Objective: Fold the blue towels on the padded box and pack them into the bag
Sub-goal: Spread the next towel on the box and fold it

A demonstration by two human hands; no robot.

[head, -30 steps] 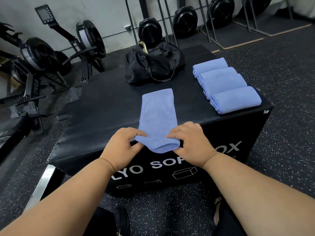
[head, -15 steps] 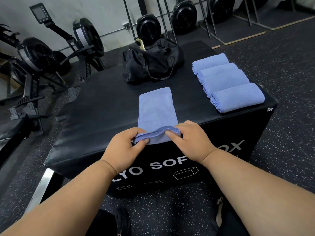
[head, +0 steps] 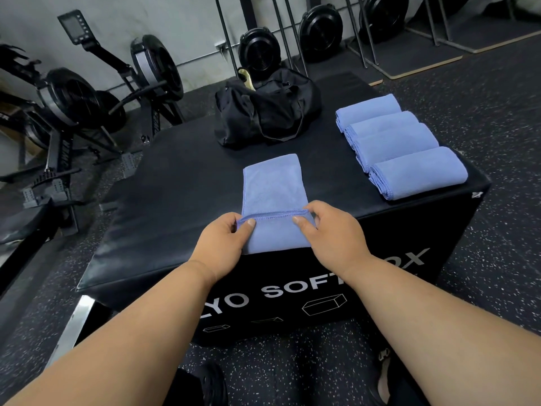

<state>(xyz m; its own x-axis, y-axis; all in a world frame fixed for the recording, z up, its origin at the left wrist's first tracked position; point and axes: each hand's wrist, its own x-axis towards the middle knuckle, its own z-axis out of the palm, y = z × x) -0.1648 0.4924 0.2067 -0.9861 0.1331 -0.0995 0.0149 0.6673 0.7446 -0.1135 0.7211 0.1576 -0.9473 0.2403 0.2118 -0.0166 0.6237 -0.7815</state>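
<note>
I saw my left hand (head: 222,243) and right hand (head: 330,232) each pinching a corner of the blue towel (head: 273,186), its near end doubled over so the stitched hem ran between my thumbs. The towel lay lengthwise near the front edge of the padded box (head: 175,194), pointing away toward the black bag (head: 266,109) at the box's far side. Right of the bag, four folded towels (head: 401,145) sat in an overlapping row along the box's right edge. Left of the box stood rowing machines (head: 76,104) on the speckled floor (head: 497,118).
</note>
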